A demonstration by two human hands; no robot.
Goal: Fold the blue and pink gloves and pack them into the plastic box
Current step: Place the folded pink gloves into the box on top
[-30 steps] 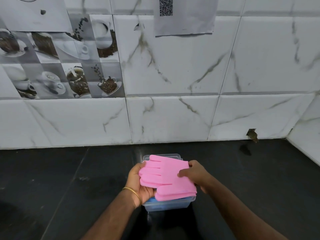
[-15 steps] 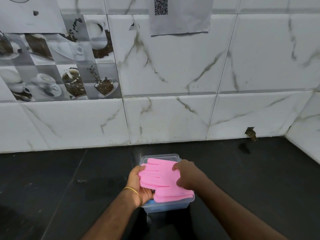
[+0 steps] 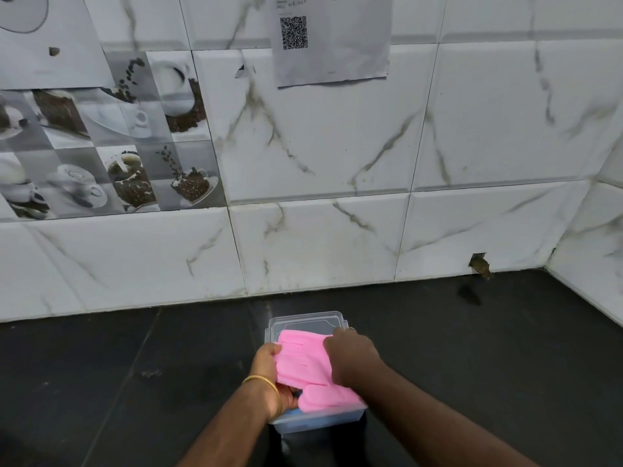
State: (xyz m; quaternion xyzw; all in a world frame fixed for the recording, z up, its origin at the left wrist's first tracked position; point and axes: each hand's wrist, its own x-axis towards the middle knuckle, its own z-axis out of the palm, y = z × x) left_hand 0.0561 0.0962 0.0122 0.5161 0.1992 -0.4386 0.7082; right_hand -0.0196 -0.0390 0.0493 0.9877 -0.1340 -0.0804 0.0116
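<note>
Pink gloves [image 3: 303,362] lie stacked over the top of a clear plastic box [image 3: 305,320] on the black counter, fingers pointing to the far left. Blue gloves [image 3: 317,421] show through the box's near wall, under the pink ones. My left hand [image 3: 269,369] grips the left edge of the pink gloves, thumb on top. My right hand [image 3: 354,355] lies over their right side with its fingers bent down on them. The near end of the pink stack overhangs the box's front rim.
The black counter [image 3: 135,382] runs left and right of the box. A white marble-tiled wall [image 3: 337,230] stands close behind it, with a side wall at the far right. A paper with a QR code [image 3: 332,38] hangs on the wall.
My right hand has slid left and further over the pink gloves. The gloves have sunk lower over the box. The left hand keeps its hold.
</note>
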